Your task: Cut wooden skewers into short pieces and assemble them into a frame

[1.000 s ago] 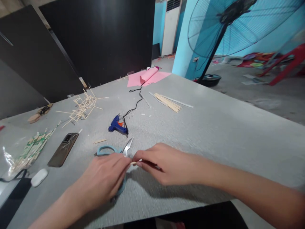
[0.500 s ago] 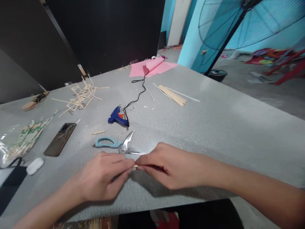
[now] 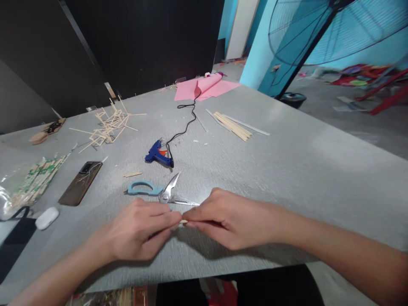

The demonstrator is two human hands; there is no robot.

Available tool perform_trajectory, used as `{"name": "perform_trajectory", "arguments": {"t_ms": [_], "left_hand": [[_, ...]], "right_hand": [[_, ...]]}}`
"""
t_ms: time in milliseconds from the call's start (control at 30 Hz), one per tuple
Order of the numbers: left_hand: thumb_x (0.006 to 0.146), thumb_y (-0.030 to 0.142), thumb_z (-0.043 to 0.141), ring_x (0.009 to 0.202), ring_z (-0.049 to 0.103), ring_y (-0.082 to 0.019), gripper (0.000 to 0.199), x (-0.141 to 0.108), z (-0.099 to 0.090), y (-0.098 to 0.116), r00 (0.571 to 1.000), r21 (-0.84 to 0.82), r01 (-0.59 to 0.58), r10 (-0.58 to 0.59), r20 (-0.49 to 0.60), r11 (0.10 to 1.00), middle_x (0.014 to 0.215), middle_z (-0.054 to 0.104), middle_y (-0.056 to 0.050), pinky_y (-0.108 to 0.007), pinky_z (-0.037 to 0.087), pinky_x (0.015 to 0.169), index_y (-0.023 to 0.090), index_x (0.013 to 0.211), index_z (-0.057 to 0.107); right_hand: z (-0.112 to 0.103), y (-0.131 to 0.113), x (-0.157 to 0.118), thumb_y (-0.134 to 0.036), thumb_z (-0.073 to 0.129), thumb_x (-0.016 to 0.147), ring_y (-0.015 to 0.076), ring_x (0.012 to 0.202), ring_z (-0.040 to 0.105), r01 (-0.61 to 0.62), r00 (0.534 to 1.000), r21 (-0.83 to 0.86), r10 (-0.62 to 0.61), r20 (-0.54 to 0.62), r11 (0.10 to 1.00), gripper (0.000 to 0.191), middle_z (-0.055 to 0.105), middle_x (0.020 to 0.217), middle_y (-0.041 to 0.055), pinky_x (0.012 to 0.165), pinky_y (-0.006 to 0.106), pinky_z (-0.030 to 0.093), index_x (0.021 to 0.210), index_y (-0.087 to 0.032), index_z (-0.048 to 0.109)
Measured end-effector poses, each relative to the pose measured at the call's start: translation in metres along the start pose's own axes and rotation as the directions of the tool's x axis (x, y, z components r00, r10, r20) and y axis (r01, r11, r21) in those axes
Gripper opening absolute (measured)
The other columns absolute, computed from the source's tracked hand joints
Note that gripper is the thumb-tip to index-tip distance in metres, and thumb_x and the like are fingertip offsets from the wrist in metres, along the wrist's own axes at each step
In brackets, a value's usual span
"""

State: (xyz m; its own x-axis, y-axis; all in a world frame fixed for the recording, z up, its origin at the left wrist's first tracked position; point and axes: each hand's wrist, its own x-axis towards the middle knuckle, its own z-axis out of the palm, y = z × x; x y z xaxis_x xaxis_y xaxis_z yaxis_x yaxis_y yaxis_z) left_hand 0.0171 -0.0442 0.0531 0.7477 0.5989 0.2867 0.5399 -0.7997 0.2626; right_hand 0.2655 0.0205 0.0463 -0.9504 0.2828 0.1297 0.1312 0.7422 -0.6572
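Note:
Near the table's front edge, my left hand (image 3: 149,229) and my right hand (image 3: 219,219) meet fingertip to fingertip. Both pinch a short pale wooden stick (image 3: 184,221), and only a sliver of it shows between the fingers. Just beyond them lie scissors (image 3: 165,194) with light-blue handles and spread blades; one handle is partly hidden behind my left hand. Farther back a blue glue gun (image 3: 158,154) with an orange trigger rests on its side. A few short stick pieces (image 3: 131,174) lie left of it.
A tangled stick structure (image 3: 110,125) stands at the back left. A phone (image 3: 80,182), a white earbud case (image 3: 47,218) and bagged chopsticks (image 3: 41,180) lie left. Loose sticks (image 3: 234,126) and pink paper (image 3: 207,88) sit farther back. The gun's black cord (image 3: 181,132) crosses the table.
The view has shifted slightly. Both hands keep their pinch on the stick, with hardly any movement against the table.

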Motion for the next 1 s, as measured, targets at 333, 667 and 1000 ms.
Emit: {"name": "perform_trajectory", "arguments": {"t_ms": [333,667,1000], "left_hand": [[0.102,0.01,0.046,0.067,0.065,-0.019,0.02,0.008,0.024,0.013,0.983,0.505,0.164,-0.099,-0.153,0.847,0.077,0.065,-0.003,-0.029,0.051,0.056,0.011,0.112,0.063],[0.103,0.011,0.035,0.059,0.059,-0.016,0.024,0.006,0.015,0.009,0.997,0.388,0.042,-0.063,0.041,0.921,0.075,0.061,-0.001,-0.026,0.038,0.046,0.018,0.094,0.056],[0.106,0.014,0.033,0.055,0.052,-0.013,0.025,0.004,0.01,0.004,0.996,0.228,-0.086,0.075,0.056,0.97,0.07,0.056,0.002,-0.027,0.032,0.046,0.019,0.091,0.052]], "right_hand": [[0.015,0.0,0.007,-0.019,0.046,0.102,0.0179,0.071,0.065,-0.32,0.939,-0.306,0.256,-0.232,0.897,0.023,0.075,0.092,0.0076,0.06,0.029,0.031,0.103,-0.017,0.069],[0.004,-0.011,0.004,-0.021,0.049,0.101,0.0115,0.051,0.046,-0.268,0.961,-0.04,0.264,-0.082,0.963,0.026,0.061,0.062,0.0005,0.055,0.028,0.027,0.083,-0.018,0.067],[0.0,-0.009,0.001,-0.027,0.049,0.101,0.0088,0.048,0.032,-0.226,0.974,0.246,0.212,0.081,0.943,0.029,0.032,0.053,-0.0085,0.05,0.025,0.027,0.074,-0.019,0.058]]}}
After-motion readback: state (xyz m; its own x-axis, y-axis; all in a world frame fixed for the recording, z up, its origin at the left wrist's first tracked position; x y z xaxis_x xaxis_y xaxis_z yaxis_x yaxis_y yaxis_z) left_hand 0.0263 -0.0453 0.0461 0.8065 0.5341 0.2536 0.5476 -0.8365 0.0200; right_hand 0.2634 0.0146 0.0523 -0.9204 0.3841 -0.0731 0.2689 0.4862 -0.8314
